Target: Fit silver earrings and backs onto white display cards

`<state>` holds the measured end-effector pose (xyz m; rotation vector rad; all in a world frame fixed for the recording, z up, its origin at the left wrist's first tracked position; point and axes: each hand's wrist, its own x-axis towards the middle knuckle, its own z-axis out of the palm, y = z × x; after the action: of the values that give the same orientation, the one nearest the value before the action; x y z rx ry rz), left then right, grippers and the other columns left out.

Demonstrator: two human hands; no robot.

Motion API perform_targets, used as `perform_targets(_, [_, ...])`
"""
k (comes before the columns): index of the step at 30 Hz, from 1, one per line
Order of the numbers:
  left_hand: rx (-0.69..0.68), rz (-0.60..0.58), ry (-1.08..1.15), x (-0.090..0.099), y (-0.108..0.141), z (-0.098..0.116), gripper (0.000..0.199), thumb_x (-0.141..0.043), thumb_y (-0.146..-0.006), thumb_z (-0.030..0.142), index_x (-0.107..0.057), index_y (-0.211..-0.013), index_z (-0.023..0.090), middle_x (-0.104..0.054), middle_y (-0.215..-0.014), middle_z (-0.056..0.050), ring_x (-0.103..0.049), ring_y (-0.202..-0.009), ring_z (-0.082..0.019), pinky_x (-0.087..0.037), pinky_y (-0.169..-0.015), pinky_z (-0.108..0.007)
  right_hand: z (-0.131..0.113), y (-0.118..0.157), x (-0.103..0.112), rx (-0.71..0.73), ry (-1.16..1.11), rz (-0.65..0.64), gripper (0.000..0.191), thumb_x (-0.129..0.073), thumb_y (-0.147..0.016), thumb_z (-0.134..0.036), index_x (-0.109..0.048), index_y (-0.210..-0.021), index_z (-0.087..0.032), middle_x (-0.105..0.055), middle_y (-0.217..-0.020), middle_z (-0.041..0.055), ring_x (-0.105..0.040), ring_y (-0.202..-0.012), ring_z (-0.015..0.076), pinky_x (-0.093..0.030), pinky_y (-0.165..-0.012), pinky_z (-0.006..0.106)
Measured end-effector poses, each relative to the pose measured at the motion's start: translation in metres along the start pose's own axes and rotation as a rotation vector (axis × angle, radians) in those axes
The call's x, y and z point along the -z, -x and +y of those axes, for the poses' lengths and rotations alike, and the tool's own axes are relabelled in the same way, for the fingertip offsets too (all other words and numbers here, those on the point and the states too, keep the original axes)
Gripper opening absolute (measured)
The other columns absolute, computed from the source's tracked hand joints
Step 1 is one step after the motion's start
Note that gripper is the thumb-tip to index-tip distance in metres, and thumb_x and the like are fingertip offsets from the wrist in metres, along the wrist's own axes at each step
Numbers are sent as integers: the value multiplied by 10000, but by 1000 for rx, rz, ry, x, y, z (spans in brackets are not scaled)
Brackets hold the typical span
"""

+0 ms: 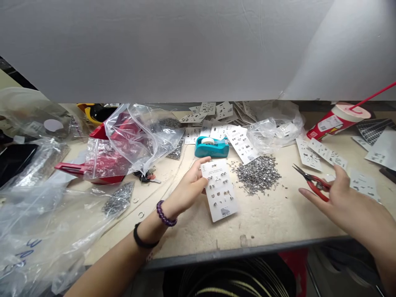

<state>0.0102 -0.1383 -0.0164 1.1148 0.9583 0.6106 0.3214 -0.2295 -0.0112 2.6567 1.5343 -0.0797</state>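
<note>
A white card with rows of small metal earrings is held at its upper left edge by my left hand, fingers closed on it. At the right, my right hand has its thumb and forefinger around red-handled pliers, whose dark tips point up and left. Between the hands, behind the card, lies a pile of small silver metal pieces. A teal tape dispenser stands just behind my left hand. Another earring card touches the pile's back edge.
Clear plastic bags cover the left side, beside a red scoop. More cards lie at the back. A tilted red cup with a straw is at the back right. The table's dark front edge runs nearest me.
</note>
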Motion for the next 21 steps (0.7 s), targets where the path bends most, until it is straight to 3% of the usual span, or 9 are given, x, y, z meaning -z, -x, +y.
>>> perform_targets(2, [38, 39, 58, 1, -2, 2, 535, -426, -751, 72, -320, -1265, 175, -611, -930, -76, -598, -795, -179, -482, -623, -298, 8, -7, -4, -40, 12, -32, 927, -352, -762, -660, -91, -1377, -18, -623, -913, 249, -607, -786, 406, -441, -587, 458])
perform_targets(4, [55, 66, 116, 1, -4, 2, 537, -450, -715, 61, -364, -1233, 169, -603, -948, -77, -590, -796, -171, -478, -609, -280, 7, -7, -3, 42, -51, 18, 811, -364, -802, -593, -200, -1358, -26, -515, -1149, 296, -510, -1036, 427, -428, -734, 485])
perform_targets(7, [68, 74, 166, 1, -5, 2, 556, -471, -674, 60, -390, -1215, 162, -602, -951, -79, -584, -776, -166, -470, -593, -271, -14, 7, 1, 151, -354, 180, 614, -425, -827, -498, -350, -1305, -120, -378, -1326, 242, -367, -1207, 376, -360, -902, 485])
perform_targets(9, [73, 75, 164, 1, -6, 1, 571, -478, -661, 63, -391, -1217, 161, -601, -961, -84, -582, -784, -171, -467, -590, -269, -37, 23, 1, 158, -686, 97, 573, -482, -818, -455, -328, -1314, -214, -427, -1305, 181, -474, -1118, 327, -404, -879, 493])
perform_targets(12, [67, 52, 154, 1, -5, 2, 588, -484, -666, 70, -374, -1236, 162, -599, -994, -93, -578, -812, -176, -469, -602, -269, -78, 47, -8, 356, -1152, -266, 617, -556, -791, -370, -272, -1325, -253, -562, -1134, 126, -588, -941, 241, -499, -790, 445])
perform_targets(13, [59, 44, 154, 1, -4, 2, 587, -488, -674, 76, -366, -1242, 163, -599, -1002, -94, -577, -814, -173, -470, -610, -269, -89, 52, -12, 400, -1249, -318, 638, -574, -779, -331, -256, -1325, -243, -590, -1062, 105, -598, -906, 216, -514, -774, 415])
perform_targets(17, [-10, 34, 177, 2, 0, 4, 541, -517, -710, 120, -376, -1230, 176, -595, -1047, -88, -576, -847, -173, -487, -654, -277, -115, 53, -24, 423, -1403, -273, 508, -557, -786, -247, -353, -1249, -201, -595, -860, 42, -599, -815, 160, -536, -716, 326])
perform_targets(21, [-56, -1, 234, 1, 2, 4, 422, -530, -741, 215, -467, -1154, 153, -605, -1009, -90, -581, -860, -197, -507, -644, -291, -115, 41, -22, 443, -1347, -184, 418, -564, -785, -231, -452, -1186, -201, -596, -874, 39, -595, -827, 157, -537, -717, 316])
